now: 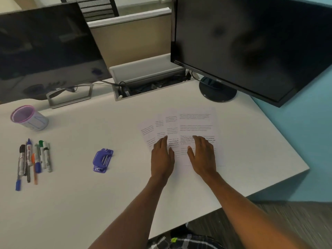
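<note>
Several printed paper sheets (pixel 195 123) lie fanned out and overlapping on the white desk (pixel 89 203), right of centre. My left hand (pixel 162 157) rests flat on the left sheets of the fan, fingers straight. My right hand (pixel 202 153) lies flat on the top right sheet, fingers spread a little. Neither hand grips anything.
A purple stapler (pixel 103 159) lies left of the papers. Several markers and pens (pixel 33 160) lie at the far left, with a purple-rimmed cup (pixel 28 117) behind them. Two dark monitors (pixel 251 45) (pixel 45 45) stand at the back beside an open cable tray (pixel 152 83). The desk's edge runs close on the right.
</note>
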A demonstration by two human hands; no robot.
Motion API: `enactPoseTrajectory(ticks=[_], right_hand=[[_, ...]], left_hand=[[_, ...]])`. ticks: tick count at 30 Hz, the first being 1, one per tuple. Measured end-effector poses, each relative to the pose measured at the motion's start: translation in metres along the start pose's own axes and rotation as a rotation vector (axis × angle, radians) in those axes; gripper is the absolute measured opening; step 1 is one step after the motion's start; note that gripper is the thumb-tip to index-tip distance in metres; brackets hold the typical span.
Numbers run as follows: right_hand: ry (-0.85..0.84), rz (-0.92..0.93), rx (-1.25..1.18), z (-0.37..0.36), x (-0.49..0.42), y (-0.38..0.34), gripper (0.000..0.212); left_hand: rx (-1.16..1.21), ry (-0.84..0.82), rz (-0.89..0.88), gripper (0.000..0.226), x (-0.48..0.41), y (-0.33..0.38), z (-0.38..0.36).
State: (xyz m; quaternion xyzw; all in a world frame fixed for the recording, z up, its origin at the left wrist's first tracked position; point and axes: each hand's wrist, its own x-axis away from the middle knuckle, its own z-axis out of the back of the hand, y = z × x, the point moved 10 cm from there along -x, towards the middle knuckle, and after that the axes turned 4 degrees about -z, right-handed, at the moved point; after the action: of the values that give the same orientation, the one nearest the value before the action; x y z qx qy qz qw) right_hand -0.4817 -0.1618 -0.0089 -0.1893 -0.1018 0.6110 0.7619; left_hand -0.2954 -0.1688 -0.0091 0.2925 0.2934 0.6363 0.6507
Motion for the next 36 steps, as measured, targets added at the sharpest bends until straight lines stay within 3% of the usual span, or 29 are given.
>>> enactPoseTrajectory(ticks=[8, 12, 17, 36], right_hand=[[-0.046, -0.044, 0.0, 0.008, -0.029, 0.054, 0.051], [-0.041, -0.079, 0.006, 0.011, -0.039, 0.07, 0.054], [-0.069, -0.242, 0.101, 0.01, -0.049, 0.092, 0.069], [-0.167, -0.156, 0.13, -0.008, -0.046, 0.06, 0.07]], left_hand=[[0.093, 0.031, 0.256, 0.058, -0.017, -0.003, -0.031], [0.096, 0.074, 0.367, 0.047, -0.025, -0.013, -0.033], [0.126, 0.147, 0.517, 0.046, -0.032, -0.024, -0.033], [0.276, 0.269, 0.684, 0.032, -0.036, -0.038, -0.035]])
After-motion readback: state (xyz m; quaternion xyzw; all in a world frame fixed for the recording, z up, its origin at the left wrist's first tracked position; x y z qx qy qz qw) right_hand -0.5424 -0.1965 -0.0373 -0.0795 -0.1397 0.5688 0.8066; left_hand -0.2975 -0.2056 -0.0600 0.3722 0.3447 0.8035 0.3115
